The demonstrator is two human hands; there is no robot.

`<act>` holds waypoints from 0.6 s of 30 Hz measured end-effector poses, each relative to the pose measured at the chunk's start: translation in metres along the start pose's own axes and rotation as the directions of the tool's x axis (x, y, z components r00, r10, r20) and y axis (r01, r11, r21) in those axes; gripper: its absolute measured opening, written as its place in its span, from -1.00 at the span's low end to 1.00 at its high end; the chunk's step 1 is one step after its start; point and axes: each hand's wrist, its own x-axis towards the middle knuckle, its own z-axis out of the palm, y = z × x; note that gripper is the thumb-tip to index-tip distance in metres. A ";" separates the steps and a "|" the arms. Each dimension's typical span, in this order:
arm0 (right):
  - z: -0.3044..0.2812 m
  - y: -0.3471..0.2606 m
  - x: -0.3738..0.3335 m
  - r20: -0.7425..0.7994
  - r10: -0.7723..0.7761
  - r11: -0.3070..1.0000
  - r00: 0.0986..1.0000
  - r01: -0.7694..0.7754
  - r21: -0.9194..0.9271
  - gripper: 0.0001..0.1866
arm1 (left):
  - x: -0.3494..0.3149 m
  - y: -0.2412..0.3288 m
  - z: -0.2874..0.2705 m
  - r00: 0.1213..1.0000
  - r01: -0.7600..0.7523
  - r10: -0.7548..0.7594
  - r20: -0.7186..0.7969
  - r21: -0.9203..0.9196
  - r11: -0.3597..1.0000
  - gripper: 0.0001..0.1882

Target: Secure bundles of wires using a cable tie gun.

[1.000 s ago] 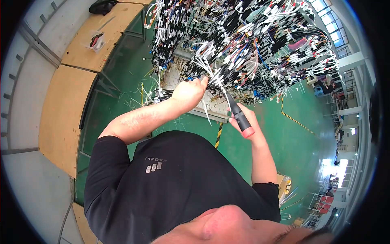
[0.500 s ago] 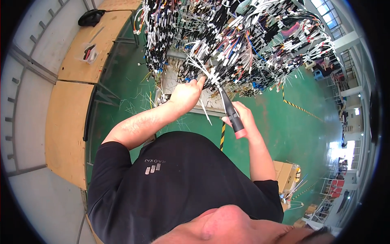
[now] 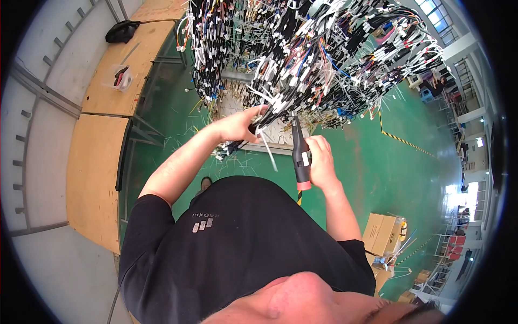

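My left hand (image 3: 237,127) is curled around a bundle of black wires (image 3: 252,129), thumb and fingers on either side of it. White connectors on the bundle's loose end (image 3: 229,149) hang out below that hand. Long white cable ties (image 3: 268,151) stick out of the bundle beside the thumb. In my right hand (image 3: 322,162) is a black stick-shaped hand tool (image 3: 301,156) with a narrow tip and a pink-red end cap. Its tip points up, just right of the bundle and apart from it. My left fingertips are partly hidden by the wires.
Dense hanging wire harnesses (image 3: 329,70) fill the space ahead, above a pale tray-like base (image 3: 280,146). Wooden tables (image 3: 94,167) stand on the left, with a clear plastic container (image 3: 121,81) and a black bag (image 3: 123,31). Cardboard boxes (image 3: 380,232) sit at lower right. Tie scraps litter the green floor.
The tool's tip has come away from the white ties, and the tool now stands more upright. My left hand has shifted left and lower, and the wire bundle's loose end now shows below it.
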 end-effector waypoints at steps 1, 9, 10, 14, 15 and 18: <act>0.003 0.002 -0.005 0.013 0.022 0.999 1.000 -0.022 0.032 -0.56 | -0.002 -0.001 -0.007 0.939 0.334 -0.229 0.256 -0.526 0.782 0.01; 0.017 0.009 -0.041 0.182 0.122 0.791 0.976 -0.206 0.576 -0.51 | -0.004 -0.033 -0.002 0.923 0.298 -0.088 0.374 -0.551 0.779 -0.62; 0.014 0.006 -0.044 0.179 0.126 0.788 0.976 -0.208 0.579 -0.51 | -0.006 -0.038 0.001 0.900 0.366 -0.123 0.419 -0.570 0.736 -0.57; 0.012 0.003 -0.054 0.294 0.233 0.560 0.927 -0.375 0.739 -0.44 | -0.007 -0.031 0.010 0.899 0.379 -0.092 0.428 -0.657 0.652 -0.65; 0.013 0.006 -0.055 0.294 0.208 0.560 0.933 -0.360 0.746 -0.46 | -0.013 -0.047 0.020 0.913 0.394 -0.184 0.364 -0.671 0.628 -0.71; 0.021 0.014 -0.061 0.271 0.191 0.534 0.944 -0.331 0.778 -0.51 | -0.014 -0.039 0.035 0.892 0.444 -0.388 0.231 -0.599 0.666 -0.80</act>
